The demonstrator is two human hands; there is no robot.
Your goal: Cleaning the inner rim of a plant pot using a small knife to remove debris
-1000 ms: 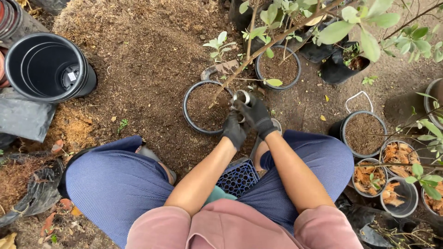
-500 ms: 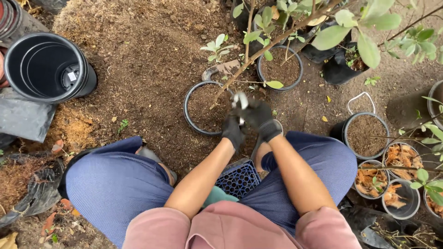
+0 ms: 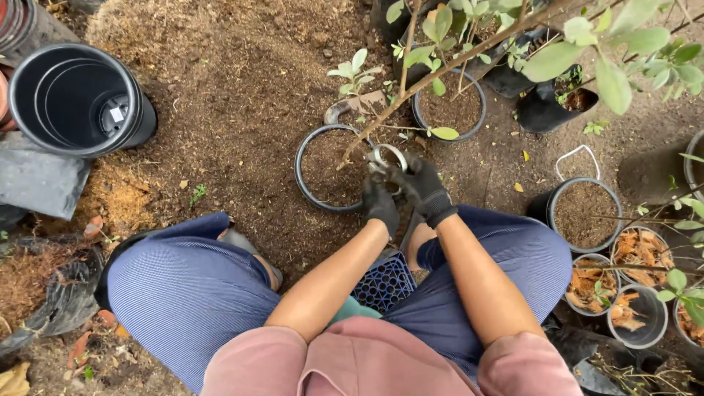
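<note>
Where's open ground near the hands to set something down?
The widest bare patch is the soil mound between the empty black pot and the soil-filled pot beside both gloved hands, left hand and right hand. To the right it is crowded: potted plants and small pots.

Bare brown soil ground outdoors, lit by soft daylight.

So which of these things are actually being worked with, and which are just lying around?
In hand:
left hand
right hand
whitish ring
slanting stem
soil-filled pot

Lying about:
empty black pot
trowel
blue crate
pots of husk
</note>
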